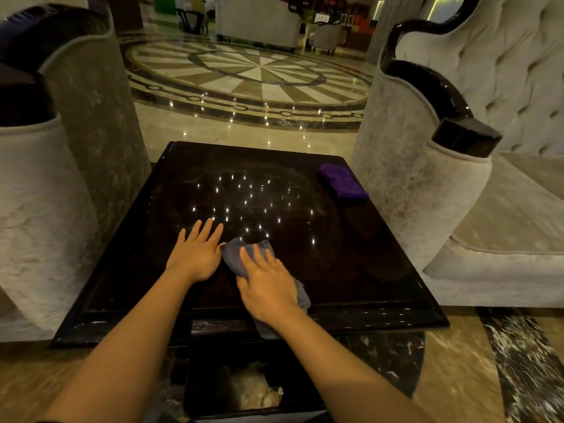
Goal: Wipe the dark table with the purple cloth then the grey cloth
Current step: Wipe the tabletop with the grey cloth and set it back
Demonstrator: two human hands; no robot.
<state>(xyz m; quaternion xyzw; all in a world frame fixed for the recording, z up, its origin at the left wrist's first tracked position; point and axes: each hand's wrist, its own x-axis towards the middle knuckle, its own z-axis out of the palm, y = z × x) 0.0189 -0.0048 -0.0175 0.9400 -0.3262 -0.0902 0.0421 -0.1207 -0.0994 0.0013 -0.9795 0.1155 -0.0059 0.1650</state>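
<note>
**Grey cloth under our right hand, purple cloth set aside**

Much of the grey cloth (244,254) is hidden beneath our right hand (268,285); only a bunched corner shows past the fingertips and a tail hangs over the near edge of the desk (351,239). We cannot make out what lies in the dark bin (253,389) below the near edge, beyond a pale crumpled mass. The desk's glossy dark top carries faint streaks among reflected ceiling lights, hard to read clearly.

Our right hand lies flat and open, fingers spread, palm pressing the grey cloth onto the desk near its near edge. Our left hand (195,254) is also open, fingers extended and slightly fanned, resting palm-down on the bare surface just left of the cloth, its thumb side touching or nearly touching the fabric.

The purple cloth (341,183) lies folded at the far right of the desk, well apart from both hands, beside the pale armchair (427,178).
</note>
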